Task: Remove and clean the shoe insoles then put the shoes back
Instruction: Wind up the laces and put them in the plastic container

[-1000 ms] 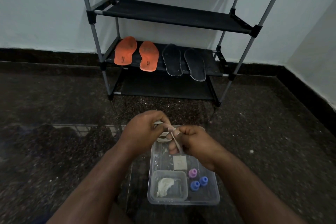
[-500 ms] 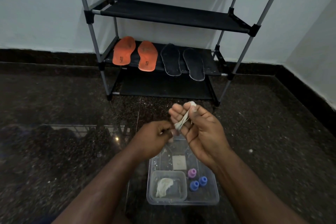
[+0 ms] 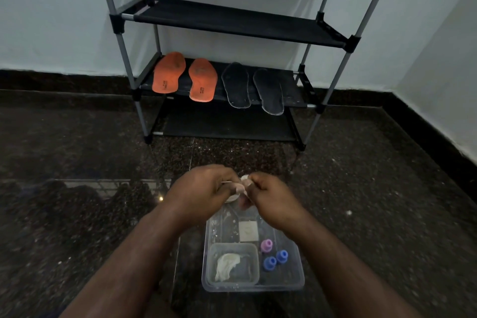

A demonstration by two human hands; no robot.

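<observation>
The orange insoles (image 3: 169,73) and the black insoles (image 3: 236,84) lie side by side on the middle shelf of the shoe rack (image 3: 229,20), heels towards me. Over the far end of the clear plastic tray (image 3: 296,284) on the dark floor, I see my left hand (image 3: 204,188) and right hand (image 3: 268,195) close together, both pinching a small whitish wipe (image 3: 244,178) between curled fingers. Inside the tray sit a smaller tub holding a white cloth (image 3: 227,266), one pink cap (image 3: 266,245) and two blue caps (image 3: 275,260).
</observation>
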